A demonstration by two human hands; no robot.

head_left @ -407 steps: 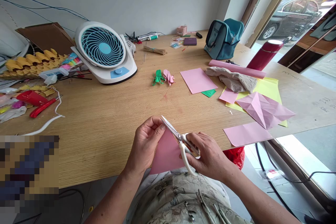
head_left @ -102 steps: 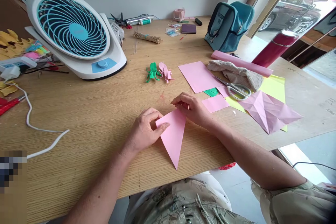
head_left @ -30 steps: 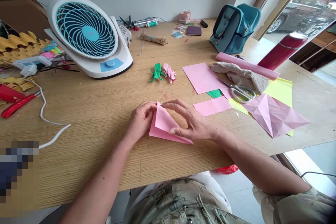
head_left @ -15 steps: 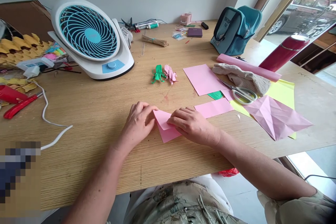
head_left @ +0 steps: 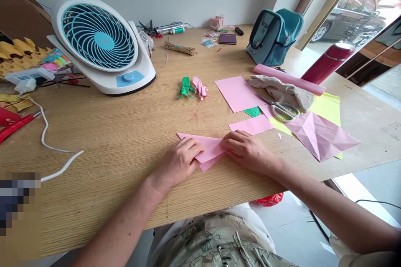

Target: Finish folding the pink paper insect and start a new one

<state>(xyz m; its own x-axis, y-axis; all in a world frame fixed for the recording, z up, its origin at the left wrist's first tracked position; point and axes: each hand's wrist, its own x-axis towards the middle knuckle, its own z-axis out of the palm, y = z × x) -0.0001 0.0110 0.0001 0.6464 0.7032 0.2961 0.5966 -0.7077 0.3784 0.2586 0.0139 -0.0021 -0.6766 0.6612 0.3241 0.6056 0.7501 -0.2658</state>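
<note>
A pink sheet (head_left: 210,147), folded over into a triangle with a lower layer showing beneath, lies near the table's front edge. My left hand (head_left: 181,156) is closed on its left part, fingers on the upper layer. At the right corner my right hand (head_left: 250,151) pinches the paper. Behind my hands stand a green folded paper figure (head_left: 186,86) and a pink one (head_left: 199,87). A pink strip (head_left: 252,125) lies just beyond my right hand, with a larger pink sheet (head_left: 238,94) behind it.
Scissors (head_left: 285,111), a grey cloth (head_left: 283,89), a creased pink sheet (head_left: 321,133) and a pink roll (head_left: 290,79) lie to the right, near a red bottle (head_left: 328,63) and a teal bag (head_left: 272,37). A fan (head_left: 105,41) stands at the left, a white cable (head_left: 46,133) beside it.
My left hand has moved right and down from the paper's left corner onto its middle. My right hand has shifted right to the other corner. More of the folded layer shows, and the view has shifted slightly.
</note>
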